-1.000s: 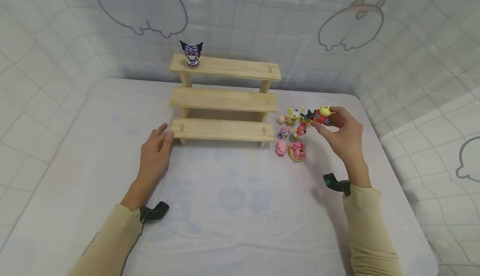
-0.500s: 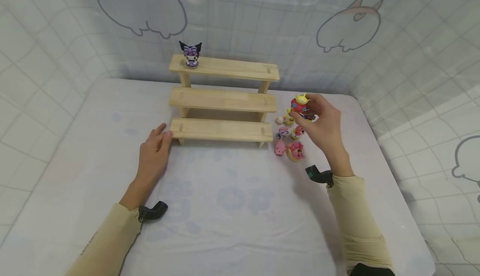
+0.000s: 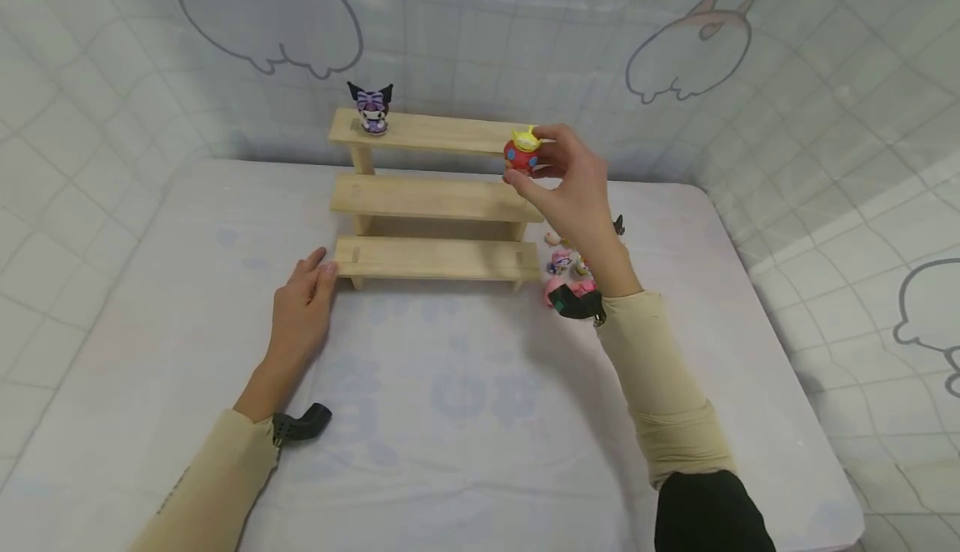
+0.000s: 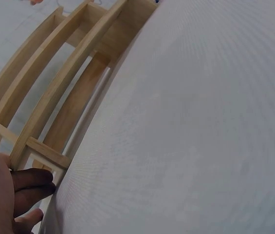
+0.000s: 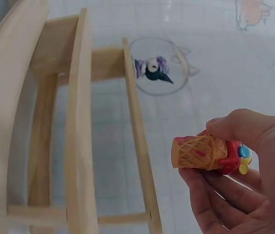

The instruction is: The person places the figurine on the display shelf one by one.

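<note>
Between thumb and fingers, my right hand (image 3: 570, 181) pinches a red and yellow toy figurine (image 3: 522, 152) near the right end of the top tier. Seen in the right wrist view, that figurine (image 5: 203, 152) has a tan waffle-cone base. My left hand (image 3: 300, 306) touches the left end of the lowest tier of a three-tier wooden shelf (image 3: 438, 258); in the left wrist view its fingers (image 4: 32, 187) lie against the shelf's end. A black and purple figurine (image 3: 372, 110) stands at the left of the top tier.
Several small figurines (image 3: 560, 262) stand on the table right of the shelf, partly hidden by my right arm. A white cloth covers the table (image 3: 420, 419). Behind it hangs a grid-patterned curtain (image 3: 465, 35).
My right hand has carried the red and yellow figurine up and left, from beside the other figurines to the top tier's right end. My left hand has stayed at the shelf.
</note>
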### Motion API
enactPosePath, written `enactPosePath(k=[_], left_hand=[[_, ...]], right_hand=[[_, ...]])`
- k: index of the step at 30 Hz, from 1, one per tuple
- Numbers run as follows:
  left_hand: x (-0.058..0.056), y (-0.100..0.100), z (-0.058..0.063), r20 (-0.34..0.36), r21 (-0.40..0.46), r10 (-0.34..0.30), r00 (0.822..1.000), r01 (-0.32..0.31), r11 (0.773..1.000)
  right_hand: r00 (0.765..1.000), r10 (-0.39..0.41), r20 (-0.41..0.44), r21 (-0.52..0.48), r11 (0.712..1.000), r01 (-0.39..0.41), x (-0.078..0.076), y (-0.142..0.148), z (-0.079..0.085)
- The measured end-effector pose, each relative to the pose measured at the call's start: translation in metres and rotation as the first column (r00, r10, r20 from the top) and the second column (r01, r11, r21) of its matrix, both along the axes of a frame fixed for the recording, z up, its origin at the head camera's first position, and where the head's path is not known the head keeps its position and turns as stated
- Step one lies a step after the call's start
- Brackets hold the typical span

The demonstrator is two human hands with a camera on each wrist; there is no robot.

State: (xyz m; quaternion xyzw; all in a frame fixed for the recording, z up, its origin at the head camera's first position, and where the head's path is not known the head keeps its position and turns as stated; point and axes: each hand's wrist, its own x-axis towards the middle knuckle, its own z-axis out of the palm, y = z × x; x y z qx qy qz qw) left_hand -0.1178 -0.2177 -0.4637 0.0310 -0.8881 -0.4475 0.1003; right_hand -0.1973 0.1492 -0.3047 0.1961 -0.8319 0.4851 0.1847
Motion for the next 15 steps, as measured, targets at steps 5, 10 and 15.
enactPosePath(k=[5,10,15], left_hand=[[0.000,0.001,0.001,-0.007,0.003,0.005,1.000,-0.005,1.000],[0.000,0.000,0.002,-0.010,-0.002,0.011,1.000,-0.011,1.000],[0.000,-0.001,0.000,-0.004,0.008,0.020,1.000,-0.020,1.000]], right_hand=[[0.999,0.036,0.022,-0.007,0.999,-0.036,-0.010,-0.017,0.004],[0.996,0.068,0.052,-0.025,0.997,-0.067,-0.028,-0.033,0.006],[0.994,0.073,0.087,-0.019,0.997,-0.072,-0.044,-0.048,0.007]])
